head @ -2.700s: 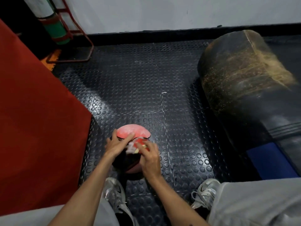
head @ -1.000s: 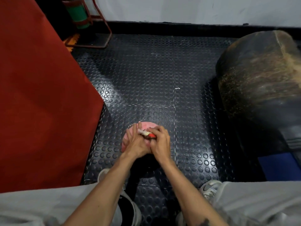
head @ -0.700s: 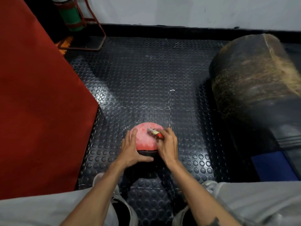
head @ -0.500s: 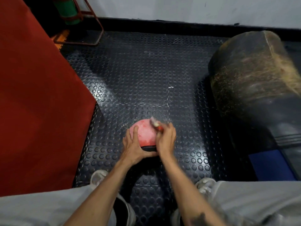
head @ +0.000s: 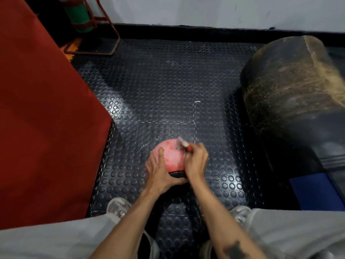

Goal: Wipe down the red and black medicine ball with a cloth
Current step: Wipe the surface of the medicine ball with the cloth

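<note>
crouched on the studded floor, the left hand cups the heavy, firm-looking medicine ball while the right hand pinches a small cloth at its far top.

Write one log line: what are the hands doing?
stage: wiping | left hand: holds medicine ball | right hand: grips cloth at ball's far edge | ball: on floor

Black studded rubber floor tiles; white wall; red mat left; worn black punching bag lying right.
</note>
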Tool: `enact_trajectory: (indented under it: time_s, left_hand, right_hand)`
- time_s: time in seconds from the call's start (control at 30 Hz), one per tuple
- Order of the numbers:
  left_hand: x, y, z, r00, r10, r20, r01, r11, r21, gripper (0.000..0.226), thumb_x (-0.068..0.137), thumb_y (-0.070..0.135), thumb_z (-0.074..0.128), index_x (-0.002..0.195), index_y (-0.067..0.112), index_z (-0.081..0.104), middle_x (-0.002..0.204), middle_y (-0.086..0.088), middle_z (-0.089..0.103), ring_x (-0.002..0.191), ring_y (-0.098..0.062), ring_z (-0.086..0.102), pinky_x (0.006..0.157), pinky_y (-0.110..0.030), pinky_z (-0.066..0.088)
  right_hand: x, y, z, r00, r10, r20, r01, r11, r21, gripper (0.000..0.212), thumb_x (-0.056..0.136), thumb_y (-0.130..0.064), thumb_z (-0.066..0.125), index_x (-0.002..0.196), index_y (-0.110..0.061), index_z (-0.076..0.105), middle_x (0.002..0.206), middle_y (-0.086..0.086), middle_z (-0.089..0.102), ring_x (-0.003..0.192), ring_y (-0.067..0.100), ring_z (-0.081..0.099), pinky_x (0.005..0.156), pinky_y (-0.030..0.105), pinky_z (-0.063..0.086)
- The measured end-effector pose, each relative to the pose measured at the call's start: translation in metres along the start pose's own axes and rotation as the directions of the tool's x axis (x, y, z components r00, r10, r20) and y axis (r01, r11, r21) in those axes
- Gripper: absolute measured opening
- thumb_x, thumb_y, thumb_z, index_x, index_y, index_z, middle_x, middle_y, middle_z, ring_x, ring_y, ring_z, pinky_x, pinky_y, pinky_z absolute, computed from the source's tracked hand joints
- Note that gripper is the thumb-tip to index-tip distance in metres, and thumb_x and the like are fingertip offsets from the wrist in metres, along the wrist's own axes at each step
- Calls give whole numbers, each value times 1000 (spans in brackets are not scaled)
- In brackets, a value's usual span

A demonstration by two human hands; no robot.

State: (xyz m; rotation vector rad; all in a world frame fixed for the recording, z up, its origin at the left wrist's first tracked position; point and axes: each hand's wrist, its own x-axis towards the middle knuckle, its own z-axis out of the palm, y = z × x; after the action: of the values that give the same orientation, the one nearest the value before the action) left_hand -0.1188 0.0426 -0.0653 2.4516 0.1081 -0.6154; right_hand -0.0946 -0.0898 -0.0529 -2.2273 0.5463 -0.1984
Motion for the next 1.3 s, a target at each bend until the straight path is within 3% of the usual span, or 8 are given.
enact_trajectory:
  time_s: [0.1, 0.27, 0.4, 0.6, 0.77, 0.97, 1.1, 1.3]
  left_hand:
    - [7, 13, 2, 999, -32, -28, 32, 999, 11, 149, 45, 73, 81, 153, 33, -14, 159, -5, -13, 144, -39, 1, 117, -56, 22]
    - [9, 1, -3, 1000, 23, -20, -23, 1000, 17, 141, 55, 65, 82, 154, 29, -13, 159, -6, -8, 145, -39, 4, 119, -52, 19]
    - [-2, 12, 5, 998, -28, -54, 29, 999, 20, 148, 46, 74, 81, 153, 32, -13, 158, -4, -13, 143, -37, 2, 115, -56, 25]
    - [5, 1, -5, 999, 34, -33, -34, 999, 10, 130, 66, 53, 80, 155, 28, -12, 159, -8, -10, 145, -39, 3, 117, -50, 18]
    - [-5, 17, 7, 999, -22, -28, 24, 996, 90, 147, 48, 74, 80, 152, 33, -16, 158, -6, -18, 144, -38, -3, 115, -54, 25]
    - [5, 3, -11, 995, 56, 80, -61, 996, 62, 147, 46, 68, 79, 152, 35, -18, 160, -4, -22, 147, -38, -10, 119, -55, 12]
    - [-2, 1, -9, 994, 63, 94, -72, 993, 91, 152, 47, 68, 85, 152, 38, -20, 159, 1, -28, 148, -38, -16, 118, -60, 12]
    - [22, -15, -52, 976, 75, 203, -103, 986, 130, 144, 49, 41, 93, 154, 45, -6, 163, -4, -20, 150, -37, -9, 120, -55, 12]
  right_hand:
    - [16, -3, 0, 990, 125, -62, -125, 992, 1, 25, 85, 1, 59, 101, -10, 76, 95, 14, 68, 89, 32, 63, 71, 32, 42]
    - [-40, 0, -1, 990, -144, 3, 144, 989, 42, 48, 70, 12, 56, 108, -11, 75, 102, 6, 67, 91, 22, 59, 76, 28, 46]
    - [29, 1, -4, 990, 141, -24, -142, 990, -27, 28, 84, 0, 57, 98, -13, 77, 89, 14, 73, 82, 31, 66, 63, 29, 37]
    - [-64, -6, -1, 979, -201, -17, 200, 979, -21, 51, 66, 14, 65, 108, -13, 74, 112, 6, 71, 105, 22, 60, 91, 31, 49]
    - [34, -8, -14, 977, 212, 34, -209, 974, -85, 39, 84, 5, 52, 106, -17, 76, 94, 17, 74, 89, 35, 70, 74, 41, 55]
    - [-47, -11, -13, 996, -92, 13, 92, 995, 30, 55, 70, 16, 50, 110, -13, 74, 111, 8, 72, 104, 19, 64, 90, 32, 53]
    - [23, -9, -19, 980, 157, 123, -163, 986, 41, 34, 86, 3, 59, 105, -18, 77, 95, 10, 76, 86, 21, 68, 66, 23, 42]
    - [-34, 0, -9, 1000, -14, 25, 9, 982, 188, 58, 75, 16, 46, 117, -15, 72, 114, 3, 73, 101, 9, 66, 100, 27, 50]
